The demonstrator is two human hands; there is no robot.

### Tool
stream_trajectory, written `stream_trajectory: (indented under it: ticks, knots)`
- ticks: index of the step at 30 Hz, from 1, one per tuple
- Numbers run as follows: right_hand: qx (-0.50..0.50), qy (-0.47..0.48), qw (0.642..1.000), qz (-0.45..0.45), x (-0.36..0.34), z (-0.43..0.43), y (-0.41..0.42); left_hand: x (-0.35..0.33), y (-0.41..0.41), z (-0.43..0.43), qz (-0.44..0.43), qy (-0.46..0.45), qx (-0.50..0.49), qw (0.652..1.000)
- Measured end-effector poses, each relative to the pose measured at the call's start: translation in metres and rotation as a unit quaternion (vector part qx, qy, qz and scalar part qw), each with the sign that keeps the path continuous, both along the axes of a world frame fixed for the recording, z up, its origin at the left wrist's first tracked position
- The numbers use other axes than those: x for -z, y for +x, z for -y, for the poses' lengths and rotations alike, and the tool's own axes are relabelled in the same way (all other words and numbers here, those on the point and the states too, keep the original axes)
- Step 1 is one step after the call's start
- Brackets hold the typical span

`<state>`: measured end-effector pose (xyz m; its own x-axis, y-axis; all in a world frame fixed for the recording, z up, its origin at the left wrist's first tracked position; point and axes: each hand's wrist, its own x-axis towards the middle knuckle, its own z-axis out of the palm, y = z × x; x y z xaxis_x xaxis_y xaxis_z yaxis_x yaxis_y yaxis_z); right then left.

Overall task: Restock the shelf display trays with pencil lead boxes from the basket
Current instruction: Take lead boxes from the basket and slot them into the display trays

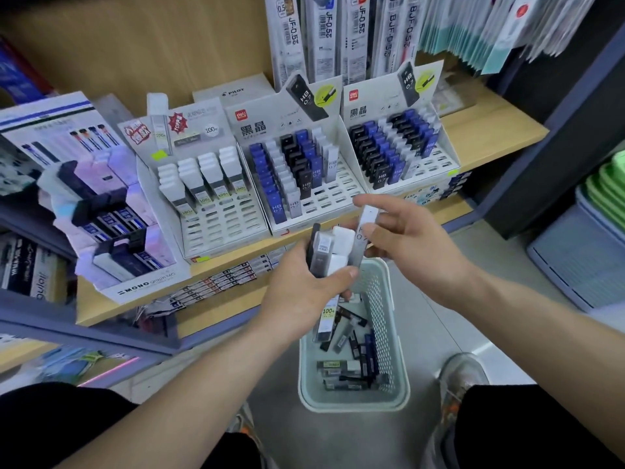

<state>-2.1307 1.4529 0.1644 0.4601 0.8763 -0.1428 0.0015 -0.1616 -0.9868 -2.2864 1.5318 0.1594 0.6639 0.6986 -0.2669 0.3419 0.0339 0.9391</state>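
Head view: the left hand (304, 292) grips a bundle of black, grey and white pencil lead boxes (329, 252), its fingers curled round the bundle and the thumb (340, 277) pressed across its front. The right hand (409, 242) pinches a slim grey plastic lead box marked HB 0.7 (364, 231) between thumb and fingers (378, 202). This box is held upright, just beside the right side of the bundle.

Both hands are in front of the wooden shelf (490, 130), just off its front edge. Below them a pale green perforated plastic basket (400, 333) stands on the floor. Loose black, blue and grey lead boxes (351, 363) lie across its bottom.

Four white cardboard display trays stand side by side along the shelf's front edge:
- The MONO tray (135, 289), nearest the left end, holds dark and pastel boxes.
- The tray of white-capped boxes (223, 228) is next.
- The middle tray (328, 198) holds blue, white and black boxes in columns, with open slots at its front.
- The right tray (436, 160), toward the right end, has black, blue and white boxes filling its rear rows.
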Motion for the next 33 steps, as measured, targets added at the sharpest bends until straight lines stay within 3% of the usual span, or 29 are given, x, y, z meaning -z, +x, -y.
stream_trajectory:
  ticks: [14, 21, 33]
  knots:
    - [0.111, 0.023, 0.988, 0.102, -0.023, -0.011, 0.018, -0.016, -0.015, -0.025, -0.036, 0.059, -0.022, 0.997]
    - [0.084, -0.019, 0.951, 0.297, -0.035, -0.059, 0.067, -0.04, -0.028, -0.055, -0.087, 0.124, -0.009, 0.988]
    - [0.038, -0.049, 0.93, 0.363, -0.005, -0.099, 0.082, -0.03, -0.014, -0.076, -0.089, 0.097, -0.01, 0.991]
